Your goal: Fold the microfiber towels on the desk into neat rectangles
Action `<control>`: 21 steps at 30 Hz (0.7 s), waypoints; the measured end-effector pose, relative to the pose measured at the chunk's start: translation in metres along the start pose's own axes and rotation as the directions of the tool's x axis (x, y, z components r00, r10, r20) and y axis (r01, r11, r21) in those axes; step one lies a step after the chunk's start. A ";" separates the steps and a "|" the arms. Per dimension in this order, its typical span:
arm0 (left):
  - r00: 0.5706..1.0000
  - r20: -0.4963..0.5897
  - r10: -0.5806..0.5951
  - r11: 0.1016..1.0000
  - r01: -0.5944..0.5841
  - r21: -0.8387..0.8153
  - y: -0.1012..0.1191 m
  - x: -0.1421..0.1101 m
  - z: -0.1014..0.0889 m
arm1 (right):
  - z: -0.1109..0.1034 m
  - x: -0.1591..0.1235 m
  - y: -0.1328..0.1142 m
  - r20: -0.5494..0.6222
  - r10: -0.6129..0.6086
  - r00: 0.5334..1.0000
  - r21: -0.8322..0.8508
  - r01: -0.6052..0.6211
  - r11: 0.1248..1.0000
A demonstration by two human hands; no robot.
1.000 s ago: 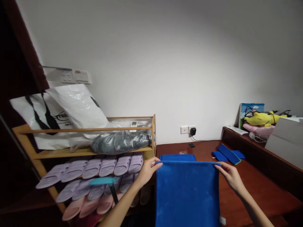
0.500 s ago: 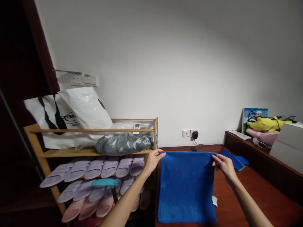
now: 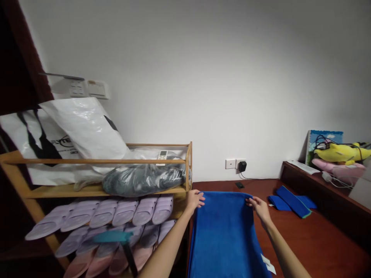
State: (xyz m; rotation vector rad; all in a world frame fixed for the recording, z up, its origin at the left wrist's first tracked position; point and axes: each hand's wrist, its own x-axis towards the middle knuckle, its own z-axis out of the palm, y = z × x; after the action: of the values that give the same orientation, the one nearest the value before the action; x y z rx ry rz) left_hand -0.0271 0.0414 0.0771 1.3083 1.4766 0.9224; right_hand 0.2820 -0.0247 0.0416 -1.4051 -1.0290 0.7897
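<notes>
A blue towel (image 3: 226,235) stretches between my hands, its far edge running across the back of the reddish-brown tabletop (image 3: 290,239). At the far left corner my left hand (image 3: 194,201) grips it, fingers bent over the edge. My right hand (image 3: 261,210) pinches the far right corner between thumb and fingertips. White tags (image 3: 268,264) stick out from the towel's right side. The near end runs out of the picture at the bottom. To the right lie folded blue cloths (image 3: 294,201), one with a green edge, apart from my hands.
On the left, a wooden shoe rack (image 3: 26,191) holds several slippers (image 3: 139,210), a white bag (image 3: 84,131) and a plastic-wrapped dark bundle (image 3: 142,179). A black plug (image 3: 242,166) sits in the wall socket. A raised ledge (image 3: 327,185) on the right carries a yellow plush toy (image 3: 337,152).
The towel, hanging upright from both hands before, now slopes lower and lies more along the tabletop. My hands have lowered slightly, and the view has turned so the rack shifts left.
</notes>
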 end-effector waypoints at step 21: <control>0.896 0.238 0.375 0.598 -0.430 0.677 -0.090 0.014 0.096 | 0.119 -0.006 0.085 0.385 -0.033 0.922 -0.714 0.320 0.623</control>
State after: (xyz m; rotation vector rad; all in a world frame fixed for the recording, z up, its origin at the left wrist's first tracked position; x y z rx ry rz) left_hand 0.0385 0.0377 -0.0378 2.3166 1.5731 0.5413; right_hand 0.1832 0.0212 -0.0554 -1.8673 -1.9111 0.4365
